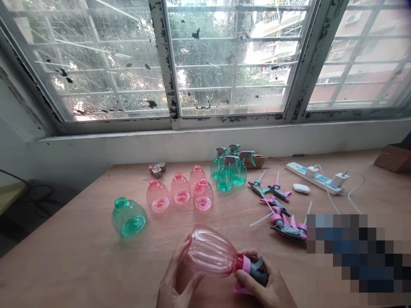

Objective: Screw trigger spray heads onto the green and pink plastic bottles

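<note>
A clear pink spray bottle (212, 252) lies sideways in front of me, its base to the left and its neck to the right. My left hand (176, 278) is wrapped round the base end. At the neck, my right hand (260, 278) grips the grey and pink spray head (257, 269), thumb against the pink collar. Ahead stand several pink bottles without heads, one of them a pink bottle (203, 196). A green bottle (129, 217) without a head is on the left. Loose spray heads (285, 226) with white tubes lie to the right.
Several green spray bottles (224, 175) with heads stand near the wall. Small boxes (156, 171) sit at the back left. A power strip (314, 177) with plugs and cables, and a white case (301, 188), lie right. A blurred patch covers the lower right.
</note>
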`<state>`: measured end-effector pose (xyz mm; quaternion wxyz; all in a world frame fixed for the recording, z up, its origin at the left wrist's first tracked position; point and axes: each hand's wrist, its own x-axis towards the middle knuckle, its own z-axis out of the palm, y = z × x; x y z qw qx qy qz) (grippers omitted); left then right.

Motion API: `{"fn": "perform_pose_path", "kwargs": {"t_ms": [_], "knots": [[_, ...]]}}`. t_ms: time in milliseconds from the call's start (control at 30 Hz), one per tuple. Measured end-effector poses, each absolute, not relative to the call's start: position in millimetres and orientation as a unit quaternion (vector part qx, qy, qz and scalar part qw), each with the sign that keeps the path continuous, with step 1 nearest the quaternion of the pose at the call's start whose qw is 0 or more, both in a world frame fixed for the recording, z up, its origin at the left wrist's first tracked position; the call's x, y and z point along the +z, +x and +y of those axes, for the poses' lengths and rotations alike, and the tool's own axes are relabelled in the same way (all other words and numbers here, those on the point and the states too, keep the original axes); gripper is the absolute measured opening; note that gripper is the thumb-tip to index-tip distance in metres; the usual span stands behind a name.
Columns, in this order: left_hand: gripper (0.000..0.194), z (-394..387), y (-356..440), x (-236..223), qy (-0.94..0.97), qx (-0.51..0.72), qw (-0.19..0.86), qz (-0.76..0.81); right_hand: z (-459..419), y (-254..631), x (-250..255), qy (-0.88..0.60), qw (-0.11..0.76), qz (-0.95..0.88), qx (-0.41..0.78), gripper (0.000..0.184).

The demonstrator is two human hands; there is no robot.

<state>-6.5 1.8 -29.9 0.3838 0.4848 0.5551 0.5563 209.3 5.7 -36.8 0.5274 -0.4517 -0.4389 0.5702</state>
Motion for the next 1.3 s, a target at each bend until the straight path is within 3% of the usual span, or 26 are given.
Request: {"fn": "perform_pose_path", "kwargs": {"t_ms": [133,400,533,767,933,1167,1300], "knots": [[0.073,0,-5,-31,0.471,0.57,0.37,0.563,5,207,-37,-0.444,0.524,-0.44,0.578,0.044],[0.057,2,-6,-30,0.524,0.584,0.327,0.527,5,209,-37,-0.439,0.533,-0.421,0.588,0.048],[0.073,1,-7,-36,0.522,0.591,0.34,0.512,5,209,-37,-0.435,0.522,-0.449,0.58,0.045],[0.051,5,-13,-35,0.556,0.553,0.318,0.533,6,211,-40,-0.448,0.519,-0.431,0.586,0.048],[0.07,4,-15,-38,0.578,0.542,0.325,0.516,7,211,-40,-0.446,0.525,-0.428,0.585,0.047],[0.051,5,-14,-36,0.561,0.546,0.316,0.535,7,211,-39,-0.443,0.526,-0.425,0.588,0.046],[0.064,4,-12,-37,0.573,0.553,0.309,0.52,6,211,-39,-0.435,0.524,-0.412,0.605,0.045]]}}
